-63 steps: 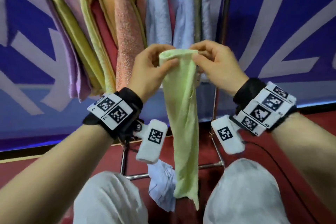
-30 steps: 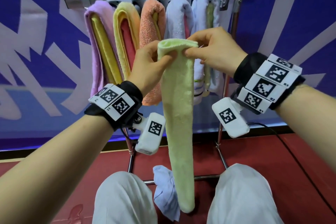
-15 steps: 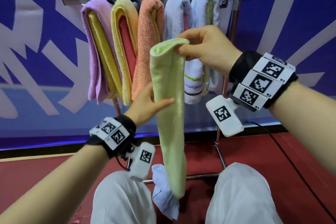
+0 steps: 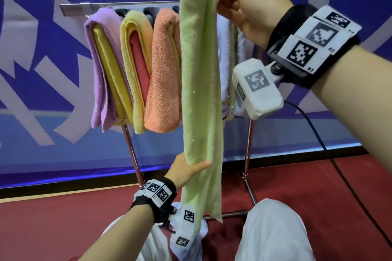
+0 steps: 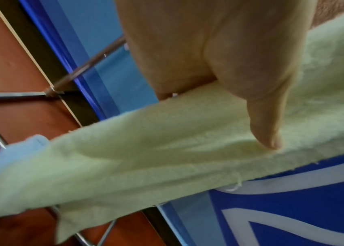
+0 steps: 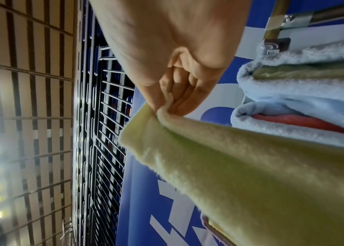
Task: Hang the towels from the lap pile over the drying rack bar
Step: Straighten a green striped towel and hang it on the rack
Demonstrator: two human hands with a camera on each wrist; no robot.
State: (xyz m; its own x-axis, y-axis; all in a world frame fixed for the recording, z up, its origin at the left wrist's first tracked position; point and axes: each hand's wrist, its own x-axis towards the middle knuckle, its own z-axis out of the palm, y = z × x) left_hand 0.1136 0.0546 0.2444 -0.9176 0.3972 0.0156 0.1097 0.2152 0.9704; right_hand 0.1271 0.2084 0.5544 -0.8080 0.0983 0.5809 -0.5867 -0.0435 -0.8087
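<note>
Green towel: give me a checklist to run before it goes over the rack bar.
1. Right hand pinches the top of the green towel: ok.
2. Left hand grips the towel lower down, thumb across it: ok.
3. Towel hangs straight and unbunched: ok.
4. Towel top above the rack bar: ok.
5. Free slot on the bar: cannot tell, the towel and right hand hide that stretch.
6. Bottom end clear of the light blue cloth on the lap: cannot tell.
</note>
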